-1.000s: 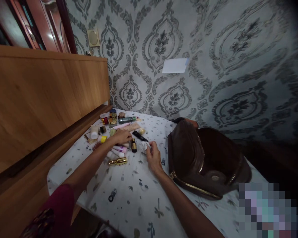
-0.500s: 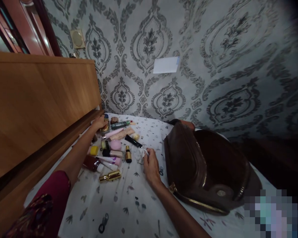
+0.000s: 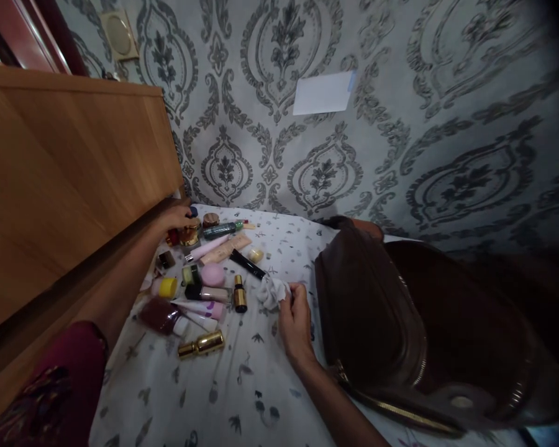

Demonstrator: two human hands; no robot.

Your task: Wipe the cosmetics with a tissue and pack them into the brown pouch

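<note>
- The left hand [image 3: 174,217] is still up at the far left corner of the bed [image 3: 242,379], beside the wooden board [image 3: 69,167]; a second ago it lay lower down, flat over the middle of the pile of cosmetics.
- That hand sits curled over the gold-lidded jar [image 3: 189,234], fingers bent down onto it, though whether it truly grips the jar I cannot tell.
- With the hand gone from the pile, the pink sponge [image 3: 213,274] and the pink tubes [image 3: 204,308] lie uncovered.
- The right hand [image 3: 295,316] has hardly shifted: it stays just left of the brown bag [image 3: 377,310], fingertips pinched shut on the crumpled white tissue [image 3: 272,292].
- The tissue looks a shade more bunched and lifted than half a second ago, a small ragged white wad touching the sheet at its left side.
- The view has swung down and closer, so the bag now fills the right side, its mouth gaping and its gold zip [image 3: 400,413] running along the near rim.
- The jar: squat, amber-gold, shiny, upright among the far items, with the green tube [image 3: 221,230] just to its right.
- Nearer along the left edge lie the yellow cap [image 3: 168,286], the dark red bottle [image 3: 159,315] and the gold bottle [image 3: 201,344], all on their sides.
- The small dark bottle [image 3: 240,294] stands upright just left of the tissue.
</note>
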